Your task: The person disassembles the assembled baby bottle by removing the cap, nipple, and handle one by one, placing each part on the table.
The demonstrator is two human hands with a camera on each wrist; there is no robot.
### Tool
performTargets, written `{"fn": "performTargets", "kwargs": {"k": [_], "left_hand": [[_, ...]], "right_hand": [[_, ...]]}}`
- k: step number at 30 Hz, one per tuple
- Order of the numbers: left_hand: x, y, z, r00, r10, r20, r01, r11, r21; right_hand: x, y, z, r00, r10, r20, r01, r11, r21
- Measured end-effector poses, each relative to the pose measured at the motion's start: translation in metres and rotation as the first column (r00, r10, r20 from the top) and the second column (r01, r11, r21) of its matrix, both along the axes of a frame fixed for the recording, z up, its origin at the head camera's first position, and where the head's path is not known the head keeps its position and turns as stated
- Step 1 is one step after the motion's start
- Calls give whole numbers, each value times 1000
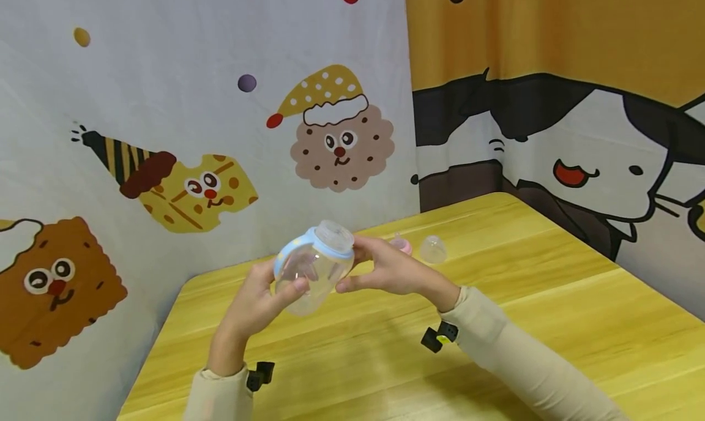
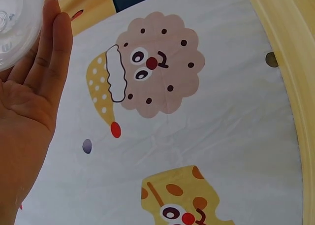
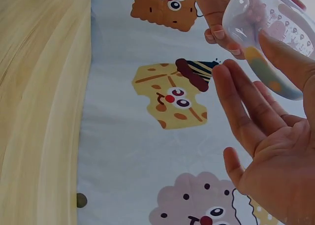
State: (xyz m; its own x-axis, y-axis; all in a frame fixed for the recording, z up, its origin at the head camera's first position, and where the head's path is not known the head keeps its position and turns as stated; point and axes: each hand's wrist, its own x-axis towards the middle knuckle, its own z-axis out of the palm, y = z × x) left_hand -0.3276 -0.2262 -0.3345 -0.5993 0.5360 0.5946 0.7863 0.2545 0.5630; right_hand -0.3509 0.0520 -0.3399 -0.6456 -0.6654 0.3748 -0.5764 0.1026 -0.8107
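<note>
A clear baby bottle [image 1: 316, 280] with a bare, see-through neck and a light-blue handle ring [image 1: 297, 248] tilts above the table, its neck up and to the right. My left hand [image 1: 259, 301] holds it from the left, thumb across the front and fingers behind; the left wrist view catches the round bottle base [image 2: 15, 28] against those fingers. On the other side, my right hand [image 1: 393, 267] reaches to the bottle just below the neck. Its fingers [image 3: 246, 99] extend nearly straight beside the yellow-spotted handle, while the thumb overlaps the bottle in the right wrist view.
Behind my right hand, a pink-collared bottle nipple [image 1: 402, 245] and a clear dome cap [image 1: 432, 249] lie on the wood-grain table [image 1: 352, 360]. A white cartoon-printed cloth [image 1: 220, 121] rises along the table's back edge, and an orange one [image 1: 578, 35] stands at the right.
</note>
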Motion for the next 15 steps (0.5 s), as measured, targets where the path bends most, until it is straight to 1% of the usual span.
{"fn": "performTargets", "kwargs": {"k": [4,7,11,15], "left_hand": [[-2,4,1,1000,4,8,-4,1000,-5],[-2,4,0,1000,2,14,-2,1000,-1],[0,2,-1,1000,16,3,-16,1000,3],[1,0,-2,999,36,-12,-36,999,4]], "right_hand": [[0,3,1,1000,-28,4,28,1000,-15],[0,4,2,1000,-21,4,21,999,-25],[0,3,4,1000,-6,-1,6,1000,-28],[1,4,4,1000,-20,-2,20,1000,-24]]}}
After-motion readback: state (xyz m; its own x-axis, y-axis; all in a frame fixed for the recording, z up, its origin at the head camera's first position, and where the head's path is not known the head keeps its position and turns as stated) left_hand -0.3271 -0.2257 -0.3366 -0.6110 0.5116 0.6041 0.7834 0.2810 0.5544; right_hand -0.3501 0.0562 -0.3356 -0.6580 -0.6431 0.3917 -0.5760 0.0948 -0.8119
